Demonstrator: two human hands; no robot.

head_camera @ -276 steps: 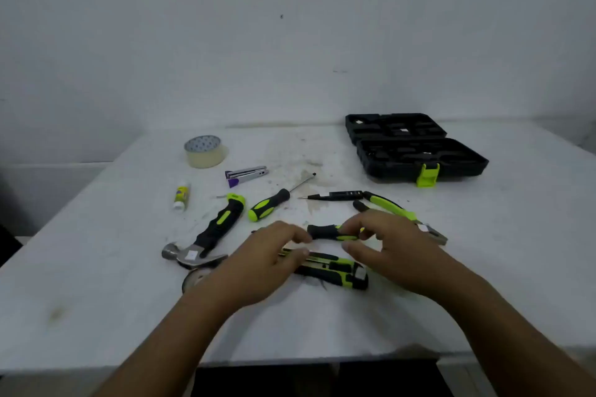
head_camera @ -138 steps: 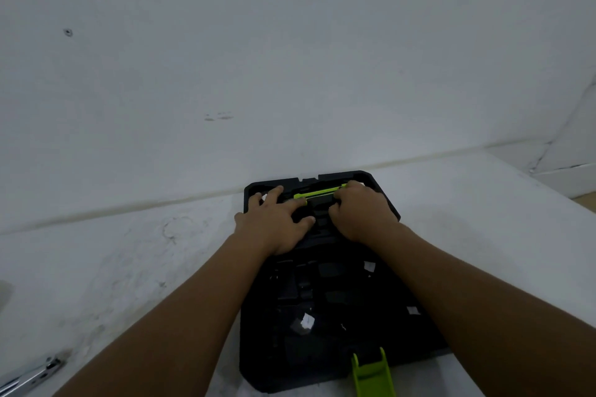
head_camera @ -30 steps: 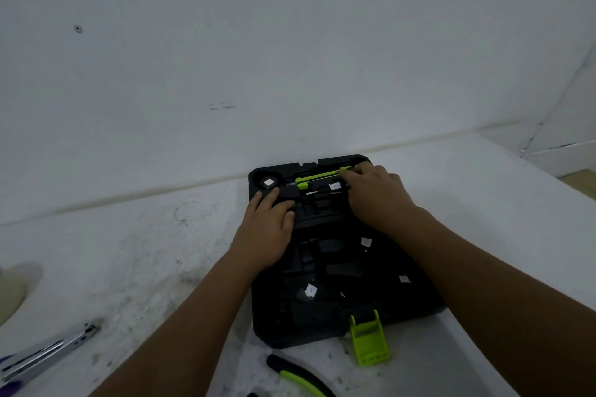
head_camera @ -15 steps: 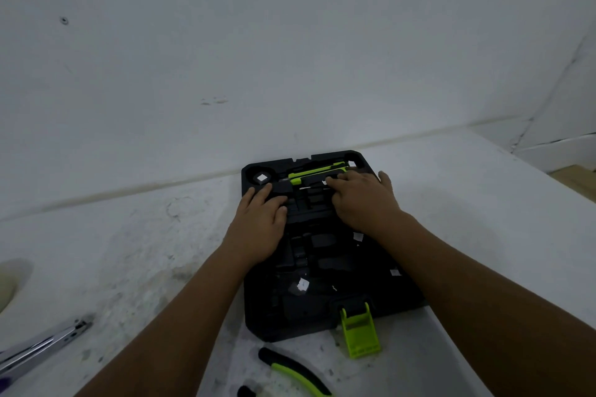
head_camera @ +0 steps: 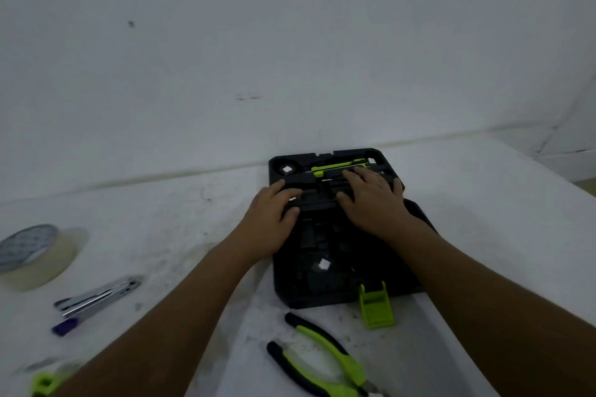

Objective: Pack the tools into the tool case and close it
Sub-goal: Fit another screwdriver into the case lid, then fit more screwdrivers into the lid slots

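Note:
The black tool case (head_camera: 290, 296) lies open in the middle of the white table, its green latch (head_camera: 375, 306) hanging at the near edge. A green-and-black tool (head_camera: 335, 166) sits in a slot of the far half. My left hand (head_camera: 271, 219) rests flat on the case's left side, fingertips on the middle ridge. My right hand (head_camera: 371, 200) lies spread over the slots just below the green tool, covering a thin dark tool with a light shaft. Green-handled pliers (head_camera: 325, 361) lie on the table in front of the case.
A roll of clear tape (head_camera: 35, 255) stands at the left edge. A silver clip-like tool with a purple end (head_camera: 96, 296) lies near it. A green handle (head_camera: 45, 382) shows at the bottom left corner. A white wall rises behind the table.
Both hands stay pressed on the case; my right hand has slid slightly toward me. The view has tilted down, so the pliers and tape show more fully.

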